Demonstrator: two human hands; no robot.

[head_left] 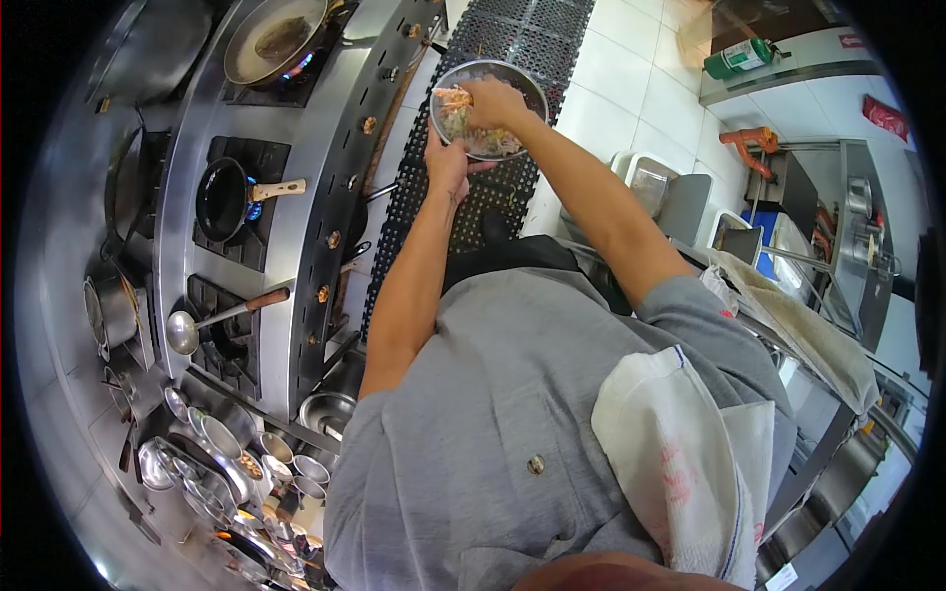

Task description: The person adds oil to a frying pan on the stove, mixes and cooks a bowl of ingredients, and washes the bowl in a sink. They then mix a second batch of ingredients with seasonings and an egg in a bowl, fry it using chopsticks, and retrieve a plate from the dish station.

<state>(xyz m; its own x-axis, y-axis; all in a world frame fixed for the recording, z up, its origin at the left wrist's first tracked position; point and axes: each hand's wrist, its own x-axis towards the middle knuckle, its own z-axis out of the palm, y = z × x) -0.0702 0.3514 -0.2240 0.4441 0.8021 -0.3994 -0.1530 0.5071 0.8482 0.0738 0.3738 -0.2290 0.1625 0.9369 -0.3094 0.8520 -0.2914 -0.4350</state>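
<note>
A round metal bowl (537, 91) with a mix of chopped pale and orange food (463, 116) is held out in front of me, above the black floor mat. My left hand (448, 165) supports it from below at the near left side, fingers against its outside. Inside the bowl, my right hand (493, 103) reaches down into the food; its fingertips are partly hidden, and orange pieces show beside them.
Along the left runs a steel stove (286, 217) with a pan (236, 59) and a small black pan (222, 197) over lit flames. A ladle (183, 332) lies nearer. Containers (690, 207) stand at the right, beside a rail with cloths (798, 325).
</note>
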